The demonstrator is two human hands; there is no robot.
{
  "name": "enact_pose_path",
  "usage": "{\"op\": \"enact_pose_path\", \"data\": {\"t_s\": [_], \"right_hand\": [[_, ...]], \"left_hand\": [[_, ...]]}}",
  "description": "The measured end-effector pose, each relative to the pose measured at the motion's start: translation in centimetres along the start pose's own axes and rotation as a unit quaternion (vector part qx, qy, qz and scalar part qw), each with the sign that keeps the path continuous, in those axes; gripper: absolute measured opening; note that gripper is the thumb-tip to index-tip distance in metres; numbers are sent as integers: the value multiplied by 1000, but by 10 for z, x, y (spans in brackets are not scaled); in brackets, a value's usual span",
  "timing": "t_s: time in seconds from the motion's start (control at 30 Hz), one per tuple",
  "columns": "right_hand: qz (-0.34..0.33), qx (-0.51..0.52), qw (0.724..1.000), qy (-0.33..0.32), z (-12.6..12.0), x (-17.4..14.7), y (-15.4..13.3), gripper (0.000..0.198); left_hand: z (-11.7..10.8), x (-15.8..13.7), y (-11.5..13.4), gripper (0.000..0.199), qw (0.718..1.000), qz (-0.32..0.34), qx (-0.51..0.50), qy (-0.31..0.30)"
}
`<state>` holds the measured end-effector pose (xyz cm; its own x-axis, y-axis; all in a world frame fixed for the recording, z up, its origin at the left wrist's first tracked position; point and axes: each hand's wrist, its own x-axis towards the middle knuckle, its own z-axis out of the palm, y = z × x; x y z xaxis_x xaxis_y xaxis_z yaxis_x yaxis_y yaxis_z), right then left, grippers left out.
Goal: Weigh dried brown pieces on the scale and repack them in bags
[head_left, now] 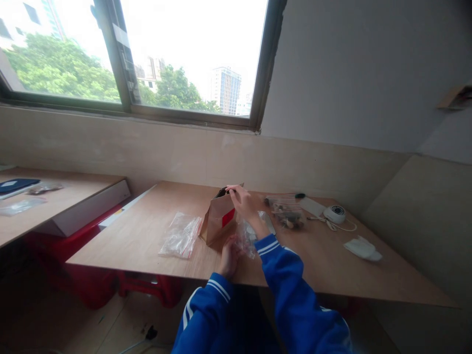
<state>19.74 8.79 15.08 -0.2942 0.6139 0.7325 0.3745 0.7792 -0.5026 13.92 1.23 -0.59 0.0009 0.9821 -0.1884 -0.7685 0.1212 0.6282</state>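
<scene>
A brown cardboard box (216, 223) with a red patch on its side stands on the wooden table, its top open. My right hand (243, 200) is over that opening, fingers bent down and together at the rim; whatever they hold, if anything, is too small to make out. Low in front of the box, my left hand (229, 256) rests by the table's near edge. Its fingers are curled on a crumpled clear plastic bag (248, 242), which partly lies under my right forearm. To the left of the box lies a flat clear zip bag (179, 236).
Right of my hands are a zip bag of small brownish pieces (289, 216), a white dome camera (335, 213) with its cable, and a crumpled white wrapper (363, 248). Another table (92, 189) stands at left, with red stools (88, 270) below. A window is ahead.
</scene>
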Motion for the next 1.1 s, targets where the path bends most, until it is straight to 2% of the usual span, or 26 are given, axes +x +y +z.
{"op": "enact_pose_path", "data": {"t_s": [0.07, 0.13, 0.27, 0.37, 0.43, 0.5, 0.6, 0.7, 0.8, 0.93, 1.1], "right_hand": [[-18, -27, 999, -38, -3, -1, -2, 37], [-20, -46, 998, -46, -6, -2, -6, 40], [25, -55, 997, 37, -19, -14, -9, 36], [91, -55, 986, 126, -30, -44, -4, 32], [151, -57, 972, 169, -33, -74, 1, 32], [215, -58, 958, 180, -30, -107, 4, 35], [315, -42, 926, 204, -17, -150, 7, 58], [388, 33, 890, 237, 0, -174, 8, 82], [422, 154, 865, 223, 9, -184, 9, 91], [438, 244, 838, 215, -1, -194, 15, 80], [428, 232, 841, 236, -30, -210, 20, 59]], "left_hand": [[1, 0, 0, 29, 1000, -1, -2, -1], [1, 0, 1, 27, 1000, -1, -3, -1], [-1, 1, 0, 26, 1000, -1, -4, -2], [-2, 2, -1, 24, 1000, -2, -3, -7], [-2, 1, -1, 24, 1000, 1, -3, -12], [-1, 0, 0, 25, 1000, 8, -5, -18], [2, -3, 1, 28, 999, 19, -1, -26], [6, -6, 2, 31, 999, 29, 15, -31], [9, -8, 2, 35, 998, 32, 42, -40], [11, -9, 2, 38, 995, 41, 77, -48], [12, -11, 5, 33, 991, 58, 108, -46]]}}
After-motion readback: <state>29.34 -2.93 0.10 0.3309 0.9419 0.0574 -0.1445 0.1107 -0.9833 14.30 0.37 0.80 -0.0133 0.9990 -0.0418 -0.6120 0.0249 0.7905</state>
